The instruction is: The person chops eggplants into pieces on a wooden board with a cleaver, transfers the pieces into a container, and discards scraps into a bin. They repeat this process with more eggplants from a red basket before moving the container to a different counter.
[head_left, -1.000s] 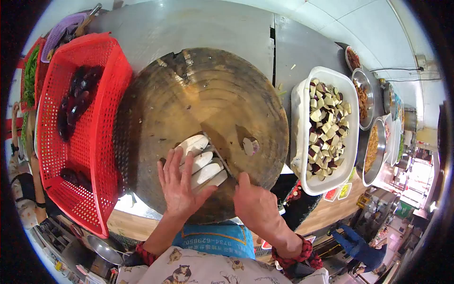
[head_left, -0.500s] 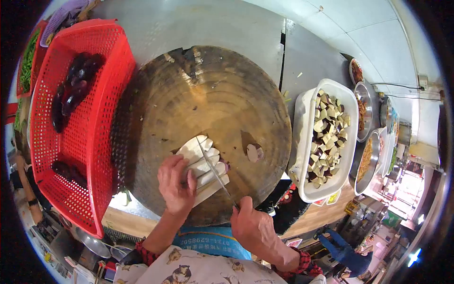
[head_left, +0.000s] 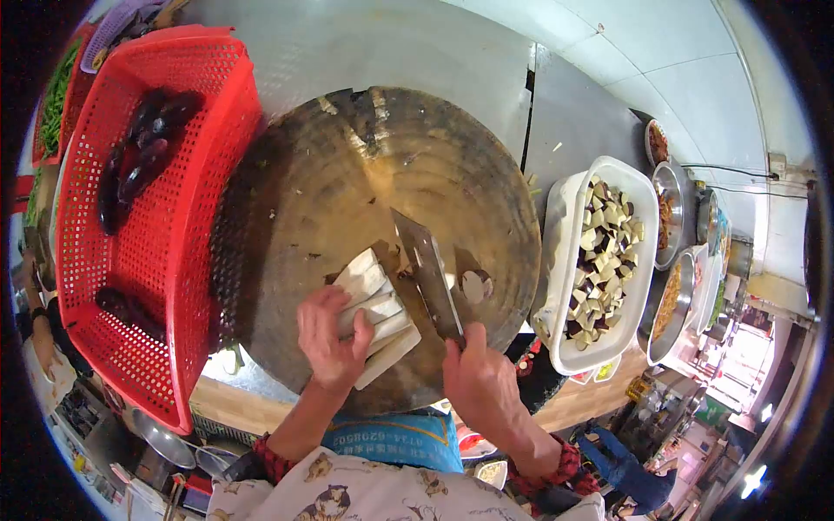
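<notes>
Pale eggplant strips (head_left: 373, 304) lie side by side on a round wooden chopping block (head_left: 347, 200). My left hand (head_left: 333, 337) presses on them from the left, its fingers curled and thumb against the near strips. In my right hand (head_left: 486, 378) is the handle of a cleaver (head_left: 426, 269), its blade tilted just right of the strips and apart from them. Partly behind the blade, some pale eggplant shows. A stubby eggplant end (head_left: 475, 286) rests on the block further right.
To the left, a red plastic basket (head_left: 174, 252) holds several dark whole eggplants (head_left: 148, 156). On the right, a white tub (head_left: 556, 234) contains diced eggplant (head_left: 604, 252). Metal bowls (head_left: 669, 313) of food stand beyond it. A person in blue (head_left: 625, 469) is at lower right.
The cleaver has moved right, off the strips, and its blade now leans over. Pale eggplant now shows by the blade. My left hand still presses on the strips.
</notes>
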Available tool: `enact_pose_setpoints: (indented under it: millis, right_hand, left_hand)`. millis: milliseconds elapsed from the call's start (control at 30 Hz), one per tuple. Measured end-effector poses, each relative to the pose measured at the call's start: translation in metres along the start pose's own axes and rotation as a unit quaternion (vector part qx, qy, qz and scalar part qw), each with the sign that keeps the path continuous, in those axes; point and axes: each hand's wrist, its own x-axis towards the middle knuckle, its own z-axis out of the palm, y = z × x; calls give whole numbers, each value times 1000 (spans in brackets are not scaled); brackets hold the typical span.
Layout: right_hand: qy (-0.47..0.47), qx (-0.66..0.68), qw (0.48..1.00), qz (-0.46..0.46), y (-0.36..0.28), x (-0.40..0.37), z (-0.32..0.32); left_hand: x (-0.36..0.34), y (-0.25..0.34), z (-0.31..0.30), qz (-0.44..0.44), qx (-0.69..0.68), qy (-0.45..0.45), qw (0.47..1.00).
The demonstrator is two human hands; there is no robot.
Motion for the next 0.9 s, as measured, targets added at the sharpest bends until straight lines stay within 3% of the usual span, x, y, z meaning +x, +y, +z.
enact_pose_setpoints:
  millis: [100,133,400,500,600,667,767,800,900]
  right_hand:
    - [-70,-60,996,-3,-19,-35,-12]
    - [-91,-55,993,-52,-16,-47,-7]
    - [-130,-38,991,18,-30,-26,21]
    - [-85,4,996,-3,-30,-1,34]
    - [-107,-81,991,4,-23,9,34]
    - [28,-42,998,-30,-5,15,35]
    - [34,-37,997,-62,-17,3,8]
    - [-34,-3,999,-21,-26,-10,-6]
    - [-111,-23,993,12,-39,-46,-9]
  left_hand:
    - [-2,1,2,-50,-53,35,997]
    - [-1,1,0,-47,-62,32,996]
    - [3,-2,-1,-23,-36,3,999]
    - [0,-4,4,-35,0,2,999]
    - [0,-6,5,-10,-9,27,1000]
    - [0,-5,3,-22,-25,18,999]
    - [0,-5,-4,-37,-56,-12,998]
    - [-1,-5,-8,-36,-54,-12,998]
    - [-2,-7,-18,-53,-152,16,987]
